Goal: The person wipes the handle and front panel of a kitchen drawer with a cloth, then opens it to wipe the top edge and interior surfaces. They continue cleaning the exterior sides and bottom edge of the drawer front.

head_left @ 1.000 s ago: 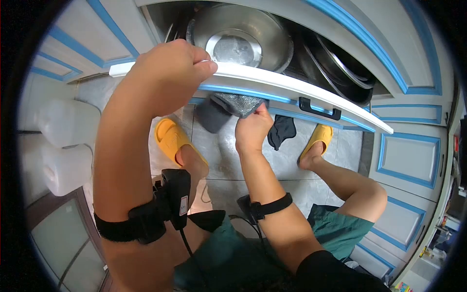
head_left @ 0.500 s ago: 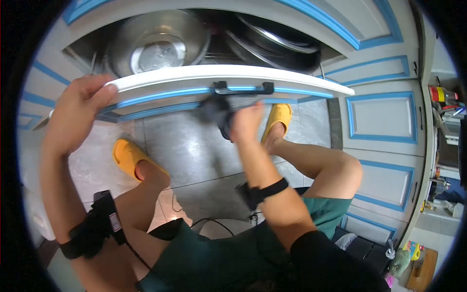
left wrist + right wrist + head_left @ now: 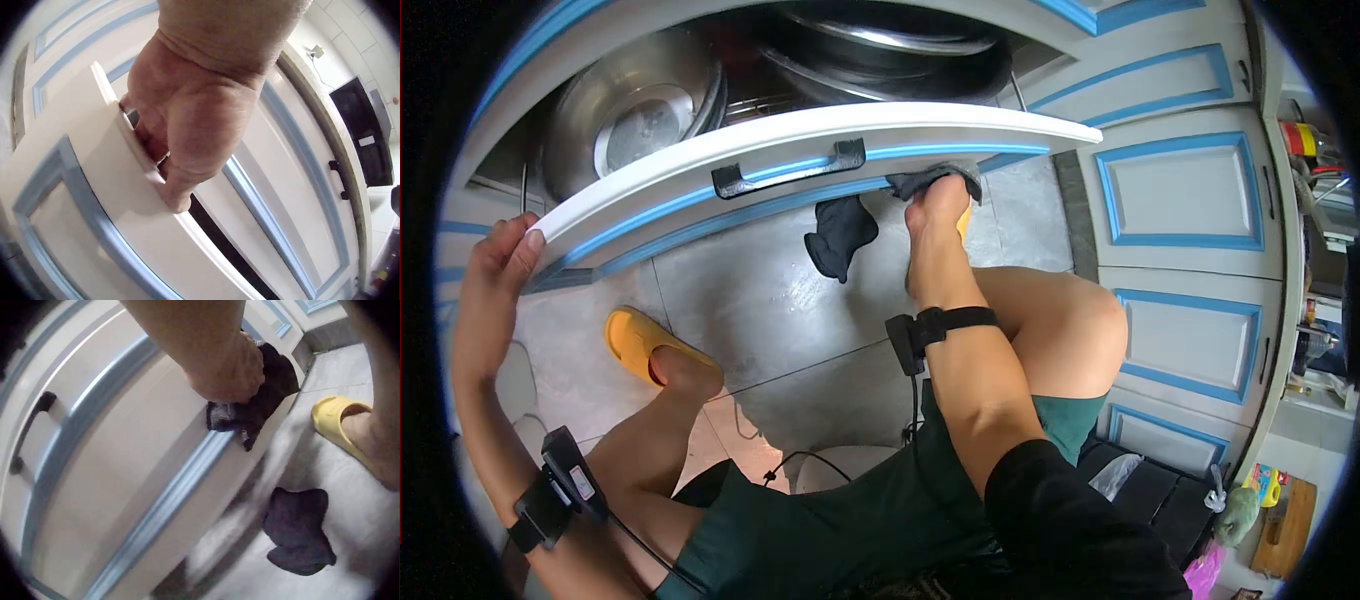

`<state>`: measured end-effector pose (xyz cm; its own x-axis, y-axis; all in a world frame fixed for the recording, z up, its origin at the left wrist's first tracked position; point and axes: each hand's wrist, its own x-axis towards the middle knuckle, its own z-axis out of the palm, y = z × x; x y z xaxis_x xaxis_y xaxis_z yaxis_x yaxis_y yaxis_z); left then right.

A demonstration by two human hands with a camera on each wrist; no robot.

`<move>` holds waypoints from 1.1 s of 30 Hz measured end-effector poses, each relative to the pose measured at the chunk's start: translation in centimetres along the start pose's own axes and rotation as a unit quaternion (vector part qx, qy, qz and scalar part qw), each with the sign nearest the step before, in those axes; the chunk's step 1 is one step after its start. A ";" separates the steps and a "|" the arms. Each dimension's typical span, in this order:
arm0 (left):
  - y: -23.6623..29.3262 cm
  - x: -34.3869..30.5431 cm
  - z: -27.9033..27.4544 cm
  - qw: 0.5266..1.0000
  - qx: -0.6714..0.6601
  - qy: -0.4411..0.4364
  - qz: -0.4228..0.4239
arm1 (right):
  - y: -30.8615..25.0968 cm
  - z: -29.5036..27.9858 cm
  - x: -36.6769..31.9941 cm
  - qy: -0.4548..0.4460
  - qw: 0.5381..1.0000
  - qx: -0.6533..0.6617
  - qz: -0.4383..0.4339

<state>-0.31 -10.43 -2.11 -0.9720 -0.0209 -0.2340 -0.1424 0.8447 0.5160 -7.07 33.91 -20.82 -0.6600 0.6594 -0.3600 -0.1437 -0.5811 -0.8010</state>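
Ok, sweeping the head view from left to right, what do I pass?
left hand gripping the end of the drawer front → yellow slipper → black drawer handle → right hand holding a dark cloth against the drawer front → closed blue-trimmed cabinet door

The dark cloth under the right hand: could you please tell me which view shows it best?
The right wrist view: the cloth lies close and clear, held by the right hand against the drawer front. The head view shows only a small bunched part beyond the hand; the left wrist view shows none of it.
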 end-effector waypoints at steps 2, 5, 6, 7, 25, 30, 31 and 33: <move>-0.5 0.3 -0.2 1.000 0.014 -0.027 0.000 | -0.8 1.6 -1.8 0.021 0.998 0.013 0.051; 0.5 -0.1 -0.4 1.000 0.019 -0.001 -0.007 | 1.3 3.3 -4.7 0.098 0.981 -0.013 0.169; 0.8 -0.3 -0.1 1.000 0.018 0.015 -0.010 | 4.0 3.0 -6.0 0.061 0.978 0.026 0.199; 0.4 -0.3 0.1 0.999 0.025 0.026 -0.007 | 6.6 3.2 -8.2 0.075 0.967 0.007 0.245; 0.5 -0.1 0.0 0.996 0.076 0.030 -0.040 | 2.1 -0.4 0.1 0.025 0.993 0.014 0.110; -1.3 0.6 0.2 0.997 0.043 0.051 -0.034 | 12.4 1.3 -11.3 -0.090 0.952 -0.188 0.225; -1.3 0.5 0.3 0.997 0.051 0.043 -0.035 | 16.2 1.0 -11.7 -0.259 0.906 -0.303 0.140; -1.1 0.7 0.0 0.997 0.066 0.031 -0.035 | 15.3 1.4 -13.1 -0.411 0.766 -0.493 -0.030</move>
<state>-0.85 -11.42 -2.82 -0.9708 -0.1129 -0.2116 -0.1891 0.9031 0.3856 -1.64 15.70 -27.74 -0.9737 -0.0879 -0.2100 0.1672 0.3496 -0.9219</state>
